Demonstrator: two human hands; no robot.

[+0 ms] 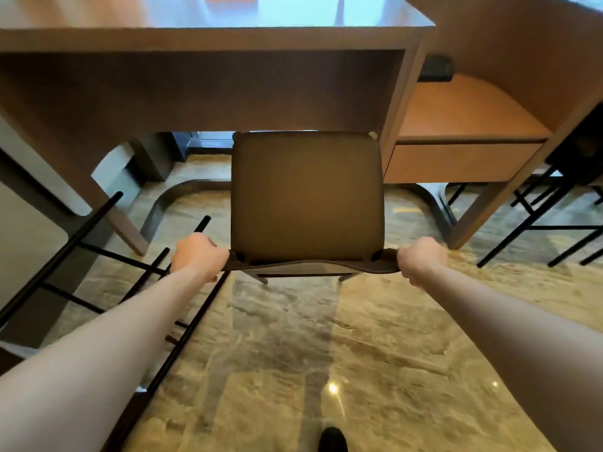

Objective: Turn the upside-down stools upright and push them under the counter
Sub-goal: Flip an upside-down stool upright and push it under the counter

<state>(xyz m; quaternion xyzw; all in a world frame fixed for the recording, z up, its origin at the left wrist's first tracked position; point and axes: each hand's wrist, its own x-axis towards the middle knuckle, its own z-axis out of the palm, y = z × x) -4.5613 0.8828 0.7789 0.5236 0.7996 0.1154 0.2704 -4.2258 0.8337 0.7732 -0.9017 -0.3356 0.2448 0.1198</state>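
Observation:
An upright stool [306, 197] with a dark brown square seat and a low curved backrest stands on the floor in front of me, its far edge at the front of the wooden counter [208, 37]. My left hand [197, 256] grips the left end of the backrest. My right hand [422, 261] grips the right end. A second stool [107, 256] lies upside down at my left, its black metal legs and rungs pointing up and toward the counter.
The counter's side panel [398, 102] stands just right of the stool's seat. An orange upholstered bench [470, 112] sits beyond it. Black stool legs [548, 220] stand at the far right. The floor [359, 353] is polished marble. My shoe [332, 440] shows at the bottom.

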